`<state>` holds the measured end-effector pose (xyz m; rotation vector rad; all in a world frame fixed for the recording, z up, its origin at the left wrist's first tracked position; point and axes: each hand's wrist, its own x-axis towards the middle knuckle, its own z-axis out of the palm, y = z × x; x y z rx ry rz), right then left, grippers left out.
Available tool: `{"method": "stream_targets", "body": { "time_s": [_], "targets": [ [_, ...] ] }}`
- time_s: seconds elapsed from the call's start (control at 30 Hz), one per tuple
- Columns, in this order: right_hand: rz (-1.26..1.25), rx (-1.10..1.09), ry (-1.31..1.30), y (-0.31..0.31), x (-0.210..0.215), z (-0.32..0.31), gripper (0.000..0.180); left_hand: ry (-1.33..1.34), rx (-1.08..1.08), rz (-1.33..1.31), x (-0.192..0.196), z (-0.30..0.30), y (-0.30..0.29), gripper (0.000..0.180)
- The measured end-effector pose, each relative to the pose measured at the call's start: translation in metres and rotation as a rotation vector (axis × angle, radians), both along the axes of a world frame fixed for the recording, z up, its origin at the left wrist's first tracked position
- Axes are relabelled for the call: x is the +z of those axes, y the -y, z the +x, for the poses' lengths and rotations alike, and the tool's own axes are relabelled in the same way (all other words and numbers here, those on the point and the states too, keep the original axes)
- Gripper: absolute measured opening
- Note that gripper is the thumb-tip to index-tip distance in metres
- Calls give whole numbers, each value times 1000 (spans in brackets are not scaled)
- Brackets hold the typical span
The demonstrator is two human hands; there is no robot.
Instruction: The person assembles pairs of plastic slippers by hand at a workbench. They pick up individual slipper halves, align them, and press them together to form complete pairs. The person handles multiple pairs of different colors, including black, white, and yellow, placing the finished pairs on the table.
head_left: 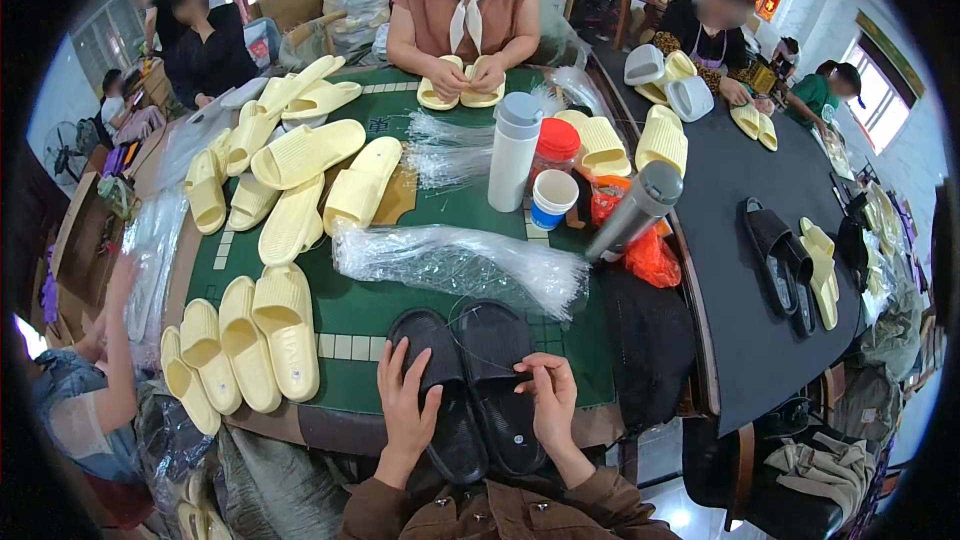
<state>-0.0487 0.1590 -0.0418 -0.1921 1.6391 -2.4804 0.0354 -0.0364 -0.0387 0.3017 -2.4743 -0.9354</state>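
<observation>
A pair of black slippers lies in front of me, toes pointing away: the left slipper [455,430] and the right slipper [508,425] side by side. My left hand [408,415] rests on the outer side of the left slipper, fingers spread over its strap and thumb apart. My right hand [550,400] is beside the right slipper's strap, thumb and fingers pinched together. A thin clear plastic strand [487,358] loops over both straps toward those fingertips. Just beyond the slippers lies a bundle of similar clear strands [545,275] in a plastic bag [410,255].
Pale yellow slippers [285,325] fill the table's left side. A white bottle [510,160], a grey bottle [635,205], a paper cup [553,202] and a red-lidded jar [557,143] stand beyond. Opposite, a person [465,20] handles yellow slippers. A dark table [740,270] adjoins at right.
</observation>
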Motion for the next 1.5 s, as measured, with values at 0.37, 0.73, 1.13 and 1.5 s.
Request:
{"method": "stream_targets", "body": {
  "time_s": [0.37,0.73,1.13,1.5],
  "targets": [
    [12,-7,3,0,0,-1,14,-15,-5,-6,0,-1,0,45],
    [5,-7,-13,0,-2,0,13,-12,-10,-14,-1,-1,1,44],
    [22,-5,-23,-1,1,-1,13,42,-23,25,7,1,0,48],
    [-137,-38,96,0,11,2,11,-187,-51,1,36,25,-23,39]
  ]
}}
